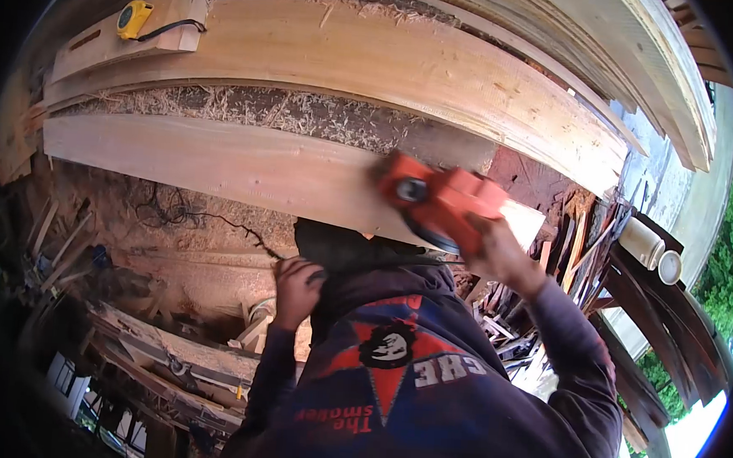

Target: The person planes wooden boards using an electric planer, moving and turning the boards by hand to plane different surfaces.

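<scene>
Brown workbench (449,143): 2 pale planks (220,157) lying lengthwise, wood shavings (248,107) strewn between.

floor: sawdust-strewn (172,255) | right: green foliage (720,251) outdoors | light: bright daylight (693,450) lower right, dimmer left

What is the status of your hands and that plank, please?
Right hand gripping red power tool on plank. Left hand holding black cord. Yellow tape measure off plank, on wood block.

The planer (469,200) is on the right part of the near board (220,157). Behind that lie shavings (223,105), then the far board (411,55). At back left, a tape (133,20) sits on a block (177,9).
</scene>
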A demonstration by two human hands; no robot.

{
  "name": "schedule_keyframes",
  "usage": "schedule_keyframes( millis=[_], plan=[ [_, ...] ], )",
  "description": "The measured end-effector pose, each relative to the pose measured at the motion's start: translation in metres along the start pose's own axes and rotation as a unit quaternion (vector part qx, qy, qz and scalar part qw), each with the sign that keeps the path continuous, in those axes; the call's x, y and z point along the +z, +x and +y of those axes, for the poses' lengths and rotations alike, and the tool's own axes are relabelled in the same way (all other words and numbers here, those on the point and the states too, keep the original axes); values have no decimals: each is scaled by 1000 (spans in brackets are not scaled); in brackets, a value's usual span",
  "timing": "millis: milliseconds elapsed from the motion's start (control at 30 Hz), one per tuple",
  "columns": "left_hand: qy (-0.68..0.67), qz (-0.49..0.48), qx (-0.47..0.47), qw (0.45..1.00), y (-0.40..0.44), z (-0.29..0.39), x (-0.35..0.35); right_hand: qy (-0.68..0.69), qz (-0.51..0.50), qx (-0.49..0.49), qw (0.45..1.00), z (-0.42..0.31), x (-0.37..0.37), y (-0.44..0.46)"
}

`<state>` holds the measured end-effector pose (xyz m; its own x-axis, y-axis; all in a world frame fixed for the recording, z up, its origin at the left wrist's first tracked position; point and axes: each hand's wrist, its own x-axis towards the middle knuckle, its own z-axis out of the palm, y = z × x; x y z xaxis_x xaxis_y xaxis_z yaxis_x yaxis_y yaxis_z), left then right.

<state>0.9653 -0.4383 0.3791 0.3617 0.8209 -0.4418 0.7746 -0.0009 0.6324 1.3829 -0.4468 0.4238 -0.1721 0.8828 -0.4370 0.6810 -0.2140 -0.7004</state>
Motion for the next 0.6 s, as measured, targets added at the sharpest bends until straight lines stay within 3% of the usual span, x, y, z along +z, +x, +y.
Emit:
schedule_keyframes(
  millis=[67, 100, 133, 167, 233, 333, 367, 467, 500, 533, 600],
  plan=[
    [-7, -80, 67, 995, 22, 52, 20, 23, -39, 122, 992, 14, -49, -52],
    [2, -84, 96, 992, 23, 65, 34, 20, -32, 65, 997, 41, -56, -72],
    [11, -87, 127, 988, 26, 73, 45, 16, -70, 104, 992, 43, -68, -79],
    [17, -80, 135, 988, 25, 72, 51, 22, -68, 83, 994, 48, -67, -77],
    [-1, -71, 81, 994, 20, 63, 48, 12, -61, 40, 997, 43, -62, -68],
    [-20, -43, -31, 998, 10, 43, 25, -7, -75, -8, 997, -2, -39, -4],
    [5, -40, -40, 998, 8, 32, 17, -41, -60, -70, 995, -16, -28, 24],
    [86, -57, -43, 994, 0, -3, -5, 21, -97, -70, 993, -83, -3, 111],
    [95, -55, -47, 993, -3, -16, -9, 7, -59, -157, 986, -95, 22, 142],
    [104, -53, -53, 992, -8, -29, -11, -25, -108, -141, 984, -117, 42, 175],
    [107, -76, -58, 990, -12, -43, -22, 61, -66, -122, 988, -180, 60, 224]
  ],
)
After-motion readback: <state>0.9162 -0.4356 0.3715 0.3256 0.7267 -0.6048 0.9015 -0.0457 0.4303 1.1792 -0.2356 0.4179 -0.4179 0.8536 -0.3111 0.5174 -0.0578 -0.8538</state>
